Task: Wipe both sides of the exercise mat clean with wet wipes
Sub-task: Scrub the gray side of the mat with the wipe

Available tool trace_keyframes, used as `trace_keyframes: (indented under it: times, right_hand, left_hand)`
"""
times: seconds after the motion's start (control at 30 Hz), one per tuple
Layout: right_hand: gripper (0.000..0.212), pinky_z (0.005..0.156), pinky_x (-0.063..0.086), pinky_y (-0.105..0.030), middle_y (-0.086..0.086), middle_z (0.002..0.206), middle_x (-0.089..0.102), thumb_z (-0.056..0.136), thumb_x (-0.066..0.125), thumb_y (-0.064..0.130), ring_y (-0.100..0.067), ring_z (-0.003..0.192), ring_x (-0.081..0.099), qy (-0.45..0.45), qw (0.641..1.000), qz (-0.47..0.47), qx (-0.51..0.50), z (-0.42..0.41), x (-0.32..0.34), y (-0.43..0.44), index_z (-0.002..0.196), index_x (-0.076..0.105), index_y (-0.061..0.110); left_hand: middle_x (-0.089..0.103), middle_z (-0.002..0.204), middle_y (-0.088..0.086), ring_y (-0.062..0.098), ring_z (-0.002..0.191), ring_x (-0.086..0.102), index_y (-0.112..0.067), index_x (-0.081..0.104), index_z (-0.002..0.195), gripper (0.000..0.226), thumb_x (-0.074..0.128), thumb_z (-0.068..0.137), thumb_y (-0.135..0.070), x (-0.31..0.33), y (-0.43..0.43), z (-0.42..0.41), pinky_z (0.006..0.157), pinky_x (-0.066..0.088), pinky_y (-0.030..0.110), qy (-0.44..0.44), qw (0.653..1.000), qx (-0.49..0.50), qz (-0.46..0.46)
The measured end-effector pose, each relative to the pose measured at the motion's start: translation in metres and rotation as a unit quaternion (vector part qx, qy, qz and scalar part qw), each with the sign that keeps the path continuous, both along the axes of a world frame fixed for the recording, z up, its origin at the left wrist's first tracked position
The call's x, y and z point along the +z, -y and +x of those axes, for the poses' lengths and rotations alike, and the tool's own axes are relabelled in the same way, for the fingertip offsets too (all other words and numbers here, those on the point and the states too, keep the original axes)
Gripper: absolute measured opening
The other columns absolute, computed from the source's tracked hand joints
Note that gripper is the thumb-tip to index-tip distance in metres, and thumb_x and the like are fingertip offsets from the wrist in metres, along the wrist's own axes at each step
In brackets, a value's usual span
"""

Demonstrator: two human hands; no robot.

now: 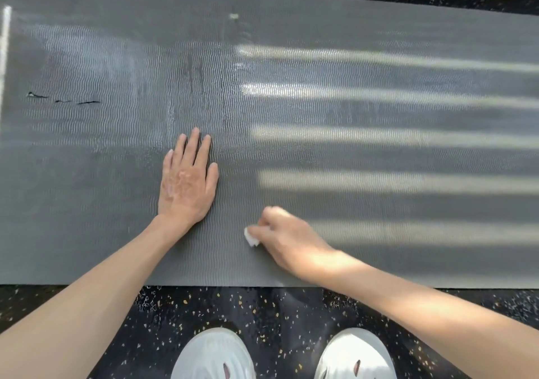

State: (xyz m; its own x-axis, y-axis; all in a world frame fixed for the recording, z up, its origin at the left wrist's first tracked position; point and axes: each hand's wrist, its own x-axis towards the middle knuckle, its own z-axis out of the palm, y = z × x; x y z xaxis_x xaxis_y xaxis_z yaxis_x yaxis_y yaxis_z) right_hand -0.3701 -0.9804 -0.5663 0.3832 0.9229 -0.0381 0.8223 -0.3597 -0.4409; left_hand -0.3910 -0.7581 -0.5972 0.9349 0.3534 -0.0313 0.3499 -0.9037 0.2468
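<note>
R hand (287, 240) grips wet wipe (250, 237), scrubbing mat (379, 151) near edge; L hand (186, 183) flat, fingers straight. Next: probably wipe rightward w/ pressure.

No legible text anywhere.

A grey ribbed exercise mat (291, 110) is laid flat on a black speckled floor (151, 320), spanning the view from left to right. The left hand (186, 183) is pressed flat on the mat, fingers straight, near its near edge. Just beside it, the right hand (287, 241) is curled round a white wet wipe (250, 238) held against the mat. 3 short tears (64, 100) are seen towards the mat's left end. 2 white shoes (214, 355) are placed on the floor below the near edge.
</note>
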Motion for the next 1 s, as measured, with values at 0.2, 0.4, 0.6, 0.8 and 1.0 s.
trace_keyframes:
  times: [0.2,0.4,0.6,0.8,1.0]
  right_hand:
    - [0.01,0.065,0.045,-0.039,-0.002,0.09,0.048,0.096,0.05,0.017,-0.02,0.076,0.05,-0.03,0.998,-0.003,-0.057,0.007,0.0,-0.003,0.096,0.058,0.012]
    - [0.018,0.057,0.037,-0.029,-0.008,0.085,0.045,0.088,0.049,0.009,-0.021,0.069,0.043,-0.057,0.991,0.022,-0.122,0.036,0.002,-0.016,0.098,0.064,0.009]
    - [0.014,0.056,0.041,-0.032,-0.01,0.087,0.05,0.085,0.061,-0.003,-0.022,0.073,0.045,-0.071,0.997,-0.022,0.004,0.02,0.018,-0.015,0.096,0.065,0.006]
    - [0.012,0.054,0.04,-0.032,-0.011,0.081,0.045,0.082,0.059,-0.004,-0.023,0.069,0.043,-0.05,0.996,0.021,-0.077,0.038,0.008,-0.027,0.088,0.063,0.005]
    - [0.023,0.059,0.042,-0.032,-0.01,0.085,0.047,0.093,0.045,0.01,-0.027,0.076,0.049,-0.016,0.994,0.035,-0.104,0.062,0.008,-0.032,0.095,0.067,0.004]
  left_hand:
    - [0.019,0.163,0.009,0.029,0.151,0.015,-0.011,0.028,0.154,0.055,0.041,0.103,-0.025,0.0,0.0,0.0,0.121,0.011,0.045,0.001,1.0,-0.002,-0.007]
    - [0.02,0.163,0.01,0.031,0.15,0.015,-0.01,0.029,0.154,0.055,0.042,0.103,-0.024,-0.001,0.0,0.001,0.12,0.013,0.047,0.002,1.0,-0.002,-0.008]
    - [0.019,0.163,0.01,0.03,0.15,0.015,-0.01,0.028,0.154,0.055,0.042,0.103,-0.024,0.0,-0.001,0.001,0.121,0.013,0.047,-0.001,1.0,-0.003,-0.008]
    - [0.021,0.162,0.011,0.031,0.15,0.017,-0.009,0.03,0.153,0.055,0.044,0.102,-0.023,0.001,-0.001,0.001,0.12,0.014,0.047,0.004,1.0,-0.005,-0.013]
    - [0.021,0.162,0.011,0.031,0.15,0.017,-0.009,0.03,0.153,0.055,0.043,0.102,-0.024,0.0,0.0,0.002,0.12,0.014,0.047,0.004,1.0,-0.005,-0.01]
